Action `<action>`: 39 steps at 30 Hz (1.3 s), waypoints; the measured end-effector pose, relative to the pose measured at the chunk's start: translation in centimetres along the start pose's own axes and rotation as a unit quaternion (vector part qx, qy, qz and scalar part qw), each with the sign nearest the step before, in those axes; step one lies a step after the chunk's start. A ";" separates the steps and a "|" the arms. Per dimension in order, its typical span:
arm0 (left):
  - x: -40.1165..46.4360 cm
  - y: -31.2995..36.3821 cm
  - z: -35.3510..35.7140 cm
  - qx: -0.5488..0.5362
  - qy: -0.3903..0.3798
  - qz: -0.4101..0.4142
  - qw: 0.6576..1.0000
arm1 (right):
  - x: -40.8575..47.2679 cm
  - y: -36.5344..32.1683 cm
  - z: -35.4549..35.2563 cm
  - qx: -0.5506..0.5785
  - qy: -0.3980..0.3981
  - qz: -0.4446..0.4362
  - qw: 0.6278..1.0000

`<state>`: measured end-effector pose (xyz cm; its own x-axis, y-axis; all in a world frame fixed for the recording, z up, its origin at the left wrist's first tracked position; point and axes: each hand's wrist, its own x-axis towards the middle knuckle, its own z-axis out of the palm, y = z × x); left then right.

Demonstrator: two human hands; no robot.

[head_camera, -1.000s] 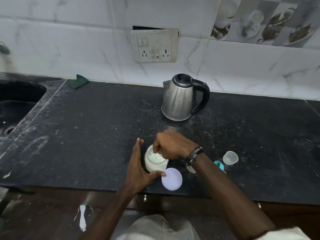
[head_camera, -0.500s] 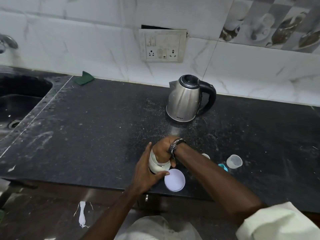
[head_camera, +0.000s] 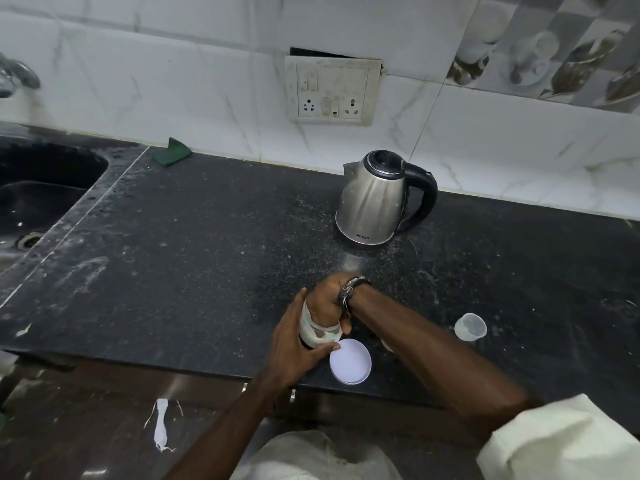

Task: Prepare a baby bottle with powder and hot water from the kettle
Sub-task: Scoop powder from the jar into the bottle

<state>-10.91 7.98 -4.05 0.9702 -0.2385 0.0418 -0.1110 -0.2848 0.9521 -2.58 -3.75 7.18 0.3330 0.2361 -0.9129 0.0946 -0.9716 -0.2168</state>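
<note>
- Gripping a small translucent white plastic powder jar (head_camera: 317, 332) near the front edge of the speckled black stone counter (head_camera: 194, 258), the left hand (head_camera: 294, 344) wraps it from the side, thumb curled across the front, fingers straight up along the far side.
- Right hand (head_camera: 327, 303) sits over the jar mouth, fingers dipped down inside; whatever they pinch is hidden, so cannot tell what it holds. Braided dark wristband (head_camera: 349, 292) on that wrist.
- Jar wall smeared with pale powder.
- Flat round white plastic lid (head_camera: 350, 362) lies just beside the jar on the right, at the counter edge, touching the left thumb tip.
- Small clear plastic cap (head_camera: 470, 326), cup-shaped, stands well apart to the right.
- Brushed steel electric kettle (head_camera: 372, 199) with black lid and black loop handle stands upright behind the hands, near the wall; counter around it is dusty and gritty.
- White wall socket plate (head_camera: 332, 90) on glossy marble-look tiles above.
- Green folded cloth (head_camera: 172, 152) at the back wall; dark sink basin (head_camera: 38, 188) at left.
</note>
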 end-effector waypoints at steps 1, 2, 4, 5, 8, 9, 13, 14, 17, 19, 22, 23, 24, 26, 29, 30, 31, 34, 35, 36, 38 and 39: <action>0.0 -0.1 0.0 -0.001 0.001 0.000 1.000 | -0.8 -0.2 0.1 0.001 0.014 -0.003 1.000; 0.0 -0.2 0.1 -0.003 0.002 -0.002 1.000 | -1.5 -0.3 0.2 0.005 0.030 -0.004 1.000; -0.1 -0.3 0.1 -0.008 0.004 -0.005 1.000 | -2.9 -0.6 0.4 0.009 0.082 -0.004 0.997; -0.1 -0.3 0.1 -0.010 0.004 -0.006 1.000 | -3.5 -0.8 0.5 0.004 0.116 0.001 0.993; 0.0 -0.3 0.2 -0.009 0.000 -0.001 1.000 | -4.1 -1.1 1.1 -0.069 0.210 -0.005 0.975; 0.0 -0.3 0.2 -0.007 -0.001 0.002 1.000 | -3.9 -0.8 1.2 -0.082 0.230 -0.006 0.970; 0.0 -0.4 0.2 -0.009 0.002 0.009 1.000 | -3.5 0.0 1.2 -0.074 0.300 -0.001 0.951; -0.1 -0.4 0.2 -0.009 0.002 0.010 1.000 | -3.5 0.2 1.3 -0.067 0.325 -0.008 0.943; -0.1 -0.5 0.2 -0.007 0.001 0.015 1.000 | -3.5 0.7 1.6 -0.056 0.388 -0.022 0.920; 0.0 -0.6 0.3 -0.008 0.001 0.018 1.000 | -3.5 0.9 2.1 -0.053 0.404 -0.025 0.913; -0.1 -0.7 0.2 -0.014 -0.002 0.019 1.000 | -3.7 0.6 2.9 -0.055 0.427 -0.033 0.902; -0.1 -0.6 0.3 -0.016 -0.003 0.019 1.000 | -3.8 0.5 3.2 -0.058 0.432 -0.032 0.900; -0.1 -0.5 0.3 -0.018 -0.004 0.020 1.000 | -3.8 0.4 3.5 -0.061 0.440 -0.031 0.895; -0.1 -0.5 0.3 -0.022 -0.005 0.018 1.000 | -3.6 0.3 4.0 -0.064 0.463 -0.027 0.884; -0.1 -0.5 0.4 -0.021 -0.005 0.014 1.000 | -3.1 0.1 4.6 -0.055 0.481 -0.028 0.875; -0.1 -0.5 0.4 -0.020 -0.004 0.014 1.000 | -3.1 0.1 4.7 -0.048 0.482 -0.028 0.874; -0.2 -0.5 0.4 -0.018 -0.003 0.015 1.000 | -3.2 0.0 4.7 -0.042 0.482 -0.023 0.875; -0.2 -0.4 0.4 -0.014 0.001 0.023 1.000 | -3.0 0.0 4.7 -0.021 0.487 -0.026 0.873; -0.2 -0.4 0.4 -0.014 0.001 0.022 1.000 | -2.8 0.1 4.7 -0.019 0.483 -0.023 0.875; -0.2 -0.4 0.3 -0.015 0.001 0.022 1.000 | -2.4 0.3 4.7 -0.010 0.480 -0.021 0.877; -0.2 -0.3 0.3 -0.018 0.000 0.020 1.000 | -1.8 0.5 4.6 0.005 0.480 -0.014 0.877; -0.2 -0.3 0.3 -0.019 -0.001 0.019 1.000 | -1.5 0.6 4.5 0.020 0.482 -0.016 0.876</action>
<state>-11.11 7.85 -4.44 0.9650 -0.2503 0.0779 -0.1399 -0.2403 0.9606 -7.26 -4.74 6.84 0.9699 0.1467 -0.1943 0.0919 -0.9596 -0.2659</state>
